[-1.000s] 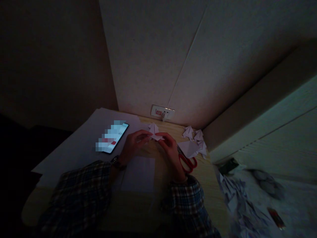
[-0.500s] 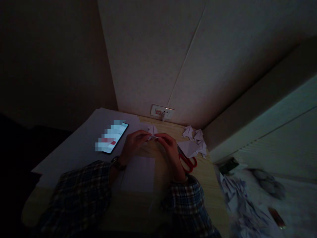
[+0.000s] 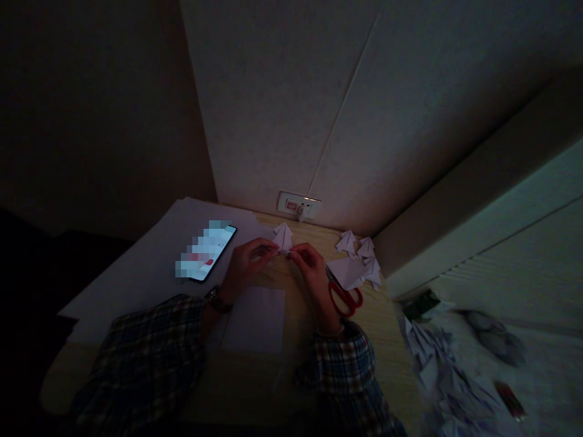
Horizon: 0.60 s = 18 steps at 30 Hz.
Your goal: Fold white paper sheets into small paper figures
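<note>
Between my two hands is a small folded white paper piece point(image 3: 283, 235), its pointed end toward the wall. My left hand point(image 3: 248, 261) pinches its near left corner between thumb and fingers. On the near right corner, my right hand point(image 3: 310, 264) pinches the same paper. Red-handled scissors point(image 3: 346, 300) lie just right of my right wrist, their blades partly under a white paper piece point(image 3: 348, 272). A square sheet of white paper point(image 3: 255, 318) lies flat on the table between my forearms.
Left of my hands, a lit phone point(image 3: 214, 252) rests on large white sheets point(image 3: 136, 273). Several folded paper figures point(image 3: 357, 246) sit at the table's back right. A wall socket point(image 3: 298, 206) holds a plug. Paper scraps point(image 3: 449, 370) are heaped beyond the table's right edge.
The folded paper has tilted so more of its pointed top shows between my hands. My fingers have shifted slightly along its near edge. Everything else stays in place.
</note>
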### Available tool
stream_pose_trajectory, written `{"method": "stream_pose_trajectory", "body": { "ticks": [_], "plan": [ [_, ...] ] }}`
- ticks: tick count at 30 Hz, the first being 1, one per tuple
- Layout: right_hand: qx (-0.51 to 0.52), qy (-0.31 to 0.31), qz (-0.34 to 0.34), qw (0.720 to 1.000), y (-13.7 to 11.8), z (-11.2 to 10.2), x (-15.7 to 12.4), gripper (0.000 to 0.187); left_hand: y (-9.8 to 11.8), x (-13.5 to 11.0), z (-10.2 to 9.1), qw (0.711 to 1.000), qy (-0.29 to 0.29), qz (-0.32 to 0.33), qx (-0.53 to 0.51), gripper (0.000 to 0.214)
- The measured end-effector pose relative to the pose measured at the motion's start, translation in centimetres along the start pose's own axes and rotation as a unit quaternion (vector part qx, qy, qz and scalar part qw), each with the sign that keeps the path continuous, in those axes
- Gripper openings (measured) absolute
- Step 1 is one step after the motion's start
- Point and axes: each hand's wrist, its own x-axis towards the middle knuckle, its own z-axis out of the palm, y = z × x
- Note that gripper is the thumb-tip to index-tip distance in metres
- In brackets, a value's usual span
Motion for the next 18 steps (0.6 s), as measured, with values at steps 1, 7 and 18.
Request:
{"method": "stream_pose_trajectory", "body": {
  "ticks": [1,7,18],
  "plan": [
    [-0.003,0.003,-0.002,1.000,-0.04,0.04,-0.06,0.017,-0.11,0.02,-0.02,1.000,0.003,0.003,0.003,0.028],
    [-0.008,0.023,0.001,1.000,-0.08,0.26,-0.33,0.018,-0.63,0.08,0.11,1.000,0.028,0.002,0.005,0.034],
    [-0.003,0.040,-0.012,0.999,0.10,0.40,-0.22,0.021,0.06,0.19,0.27,0.998,0.012,-0.045,-0.033,0.039]
  ]
}}
